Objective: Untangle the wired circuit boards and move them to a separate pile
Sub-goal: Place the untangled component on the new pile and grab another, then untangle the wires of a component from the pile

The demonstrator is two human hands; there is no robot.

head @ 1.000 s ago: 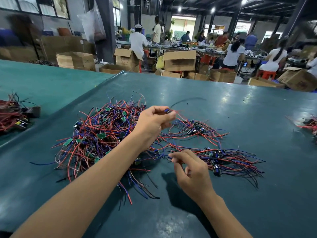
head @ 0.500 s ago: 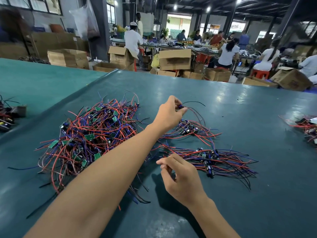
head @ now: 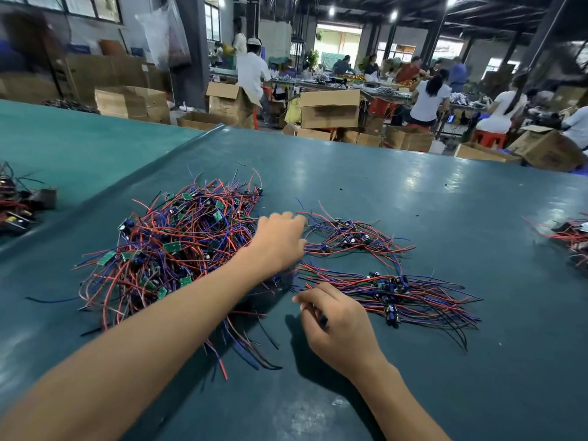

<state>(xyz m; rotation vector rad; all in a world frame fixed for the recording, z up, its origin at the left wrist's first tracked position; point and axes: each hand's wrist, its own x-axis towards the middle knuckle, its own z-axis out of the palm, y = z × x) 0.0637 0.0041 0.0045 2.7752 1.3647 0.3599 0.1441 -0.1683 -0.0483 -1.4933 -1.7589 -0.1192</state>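
Beside the tangled pile (head: pixel 178 249), left hand (head: pixel 280 240) and right hand (head: pixel 337 316) curl, grips hidden; each freed piece should probably land straightened on the sorted pile (head: pixel 350 238).

Counter (head: pixel 413 202) smooth, slightly glossy coated surface; wires (head: pixel 191 230) plastic-insulated, smooth; circuit boards (head: pixel 171 247) matt green; boxes (head: pixel 329 109) matt brown cardboard.
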